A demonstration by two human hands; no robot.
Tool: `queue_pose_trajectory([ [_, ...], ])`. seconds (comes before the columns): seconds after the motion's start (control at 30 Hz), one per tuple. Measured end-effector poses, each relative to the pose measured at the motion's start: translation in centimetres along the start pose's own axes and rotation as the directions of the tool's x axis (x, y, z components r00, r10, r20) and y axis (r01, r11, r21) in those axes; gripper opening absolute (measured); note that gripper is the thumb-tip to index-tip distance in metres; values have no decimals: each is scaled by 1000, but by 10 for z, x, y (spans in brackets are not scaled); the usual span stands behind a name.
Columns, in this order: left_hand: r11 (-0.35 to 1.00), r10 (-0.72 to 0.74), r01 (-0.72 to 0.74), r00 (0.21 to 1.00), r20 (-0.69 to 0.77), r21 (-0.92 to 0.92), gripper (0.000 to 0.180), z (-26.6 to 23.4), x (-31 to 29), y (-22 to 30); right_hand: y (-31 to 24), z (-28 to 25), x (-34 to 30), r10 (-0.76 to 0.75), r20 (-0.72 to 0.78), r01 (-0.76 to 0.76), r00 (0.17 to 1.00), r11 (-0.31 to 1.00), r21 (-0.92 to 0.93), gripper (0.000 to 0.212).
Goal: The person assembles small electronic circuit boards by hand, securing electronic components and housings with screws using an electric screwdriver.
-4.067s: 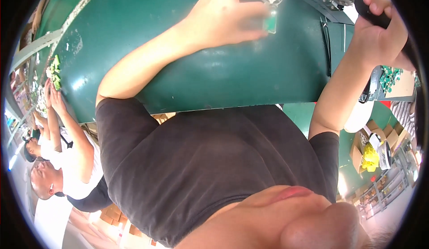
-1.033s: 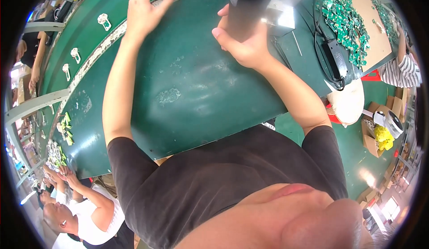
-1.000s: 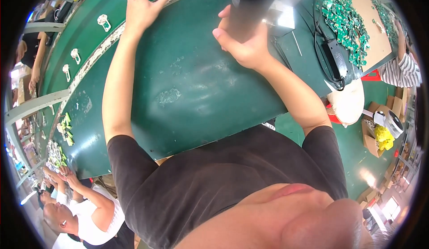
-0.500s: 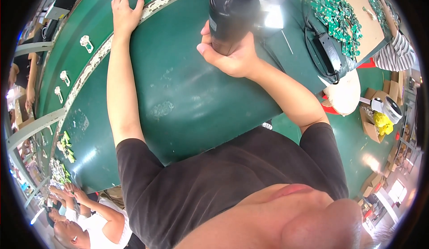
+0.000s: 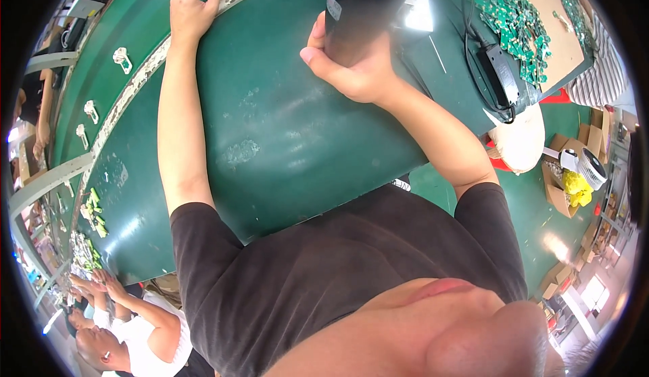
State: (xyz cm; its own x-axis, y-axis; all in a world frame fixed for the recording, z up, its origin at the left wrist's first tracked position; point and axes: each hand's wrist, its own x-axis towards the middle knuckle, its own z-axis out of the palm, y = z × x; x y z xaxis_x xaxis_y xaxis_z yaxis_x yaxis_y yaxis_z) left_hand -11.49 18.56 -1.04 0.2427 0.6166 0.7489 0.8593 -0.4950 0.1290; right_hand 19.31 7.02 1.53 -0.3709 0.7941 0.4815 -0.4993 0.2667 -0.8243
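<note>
My right hand (image 5: 355, 73) is wrapped round a black electric screwdriver (image 5: 365, 15) above the green table mat (image 5: 291, 140). Its lower end is hidden by the hand and its top is cut off by the upper edge. At the upper left, my left hand (image 5: 195, 5) rests at the worn metal rail (image 5: 162, 56) beside a green conveyor belt (image 5: 101, 83). Its fingers are bent, with thumb and forefinger apart and nothing visible between them. Further left on the belt lie a small white part with a green board (image 5: 122, 60) and two similar parts (image 5: 90, 111).
Green circuit boards (image 5: 510, 22) are heaped on a brown board at upper right, near a black power adapter (image 5: 498, 73) and its cable. A white round stool (image 5: 520, 140) and a small fan (image 5: 591, 167) stand right. Other people work at lower left and far right.
The small white part with a green board under my left fingers is out of sight now, and those fingers sit higher in the picture. The screwdriver and right hand have moved slightly up.
</note>
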Motion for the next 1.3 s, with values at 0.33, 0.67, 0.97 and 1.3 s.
queue_pose_trajectory([
  [0.33,997,-5,9,999,49,-71,16,-5,-6,-4,-2,-4,1,4,58,6,998,985,-174,27],
  [0.67,979,-66,78,995,69,-187,10,-13,4,15,-3,-3,2,-45,50,50,998,992,-112,23],
  [0.97,977,-83,102,991,102,-188,9,-16,0,15,7,-8,-1,-121,79,128,989,988,-89,37],
  [1.3,955,-151,189,973,172,-230,13,-17,0,18,5,-7,2,-120,97,129,988,988,-82,34],
])
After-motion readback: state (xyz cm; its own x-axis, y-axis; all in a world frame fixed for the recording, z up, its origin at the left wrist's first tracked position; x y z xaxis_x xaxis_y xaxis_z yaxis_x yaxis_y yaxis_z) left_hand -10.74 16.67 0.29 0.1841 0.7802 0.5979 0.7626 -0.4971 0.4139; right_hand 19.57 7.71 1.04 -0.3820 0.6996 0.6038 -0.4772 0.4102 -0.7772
